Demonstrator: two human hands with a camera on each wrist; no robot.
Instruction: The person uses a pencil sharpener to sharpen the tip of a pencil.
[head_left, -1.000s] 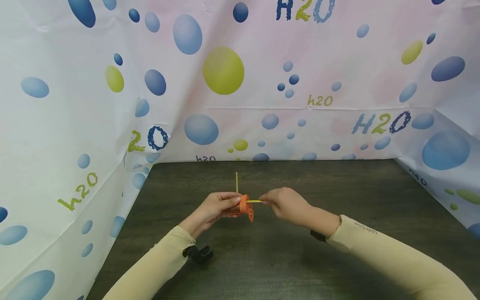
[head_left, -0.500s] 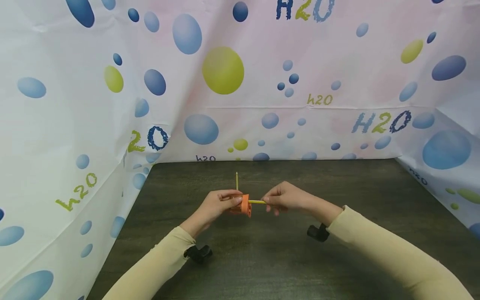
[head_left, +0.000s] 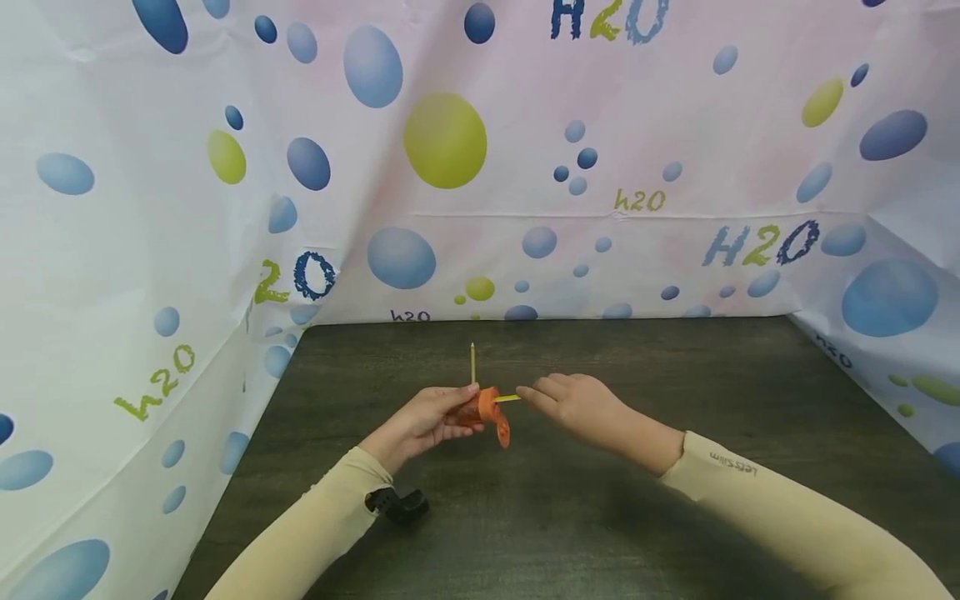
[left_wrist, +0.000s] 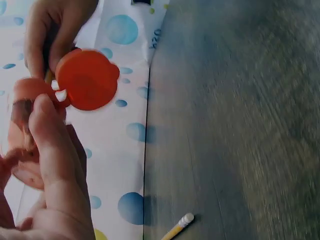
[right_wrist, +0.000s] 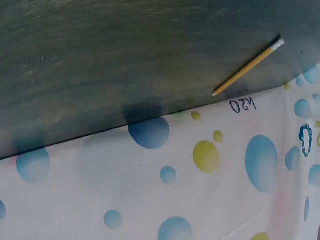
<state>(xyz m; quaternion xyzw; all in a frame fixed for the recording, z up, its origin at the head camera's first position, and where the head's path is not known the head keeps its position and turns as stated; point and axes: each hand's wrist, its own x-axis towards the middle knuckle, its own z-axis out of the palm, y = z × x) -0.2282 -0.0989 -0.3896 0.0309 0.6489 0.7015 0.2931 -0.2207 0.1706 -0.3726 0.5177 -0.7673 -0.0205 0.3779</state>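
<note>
My left hand (head_left: 427, 423) grips a pencil sharpener (head_left: 487, 405) with an orange top and a see-through body. Its round orange lid (left_wrist: 87, 80) hangs open at one side, and a dark part shows through the body in the left wrist view. One end of a yellow pencil (head_left: 507, 398) sits inside the sharpener's top. From the right, my right hand (head_left: 585, 414) pinches the pencil's other end, which the fingers cover. The right wrist view shows neither hand.
A second pencil (head_left: 473, 364) lies on the dark wooden table (head_left: 675, 358) behind the sharpener, its eraser end showing in the left wrist view. A white printed sheet (head_left: 600, 167) walls the table at the back and sides.
My right hand has turned about the pencil, first one way, then back over with its knuckles up. The lid has swung down again, and my left thumb has shifted on the sharpener.
</note>
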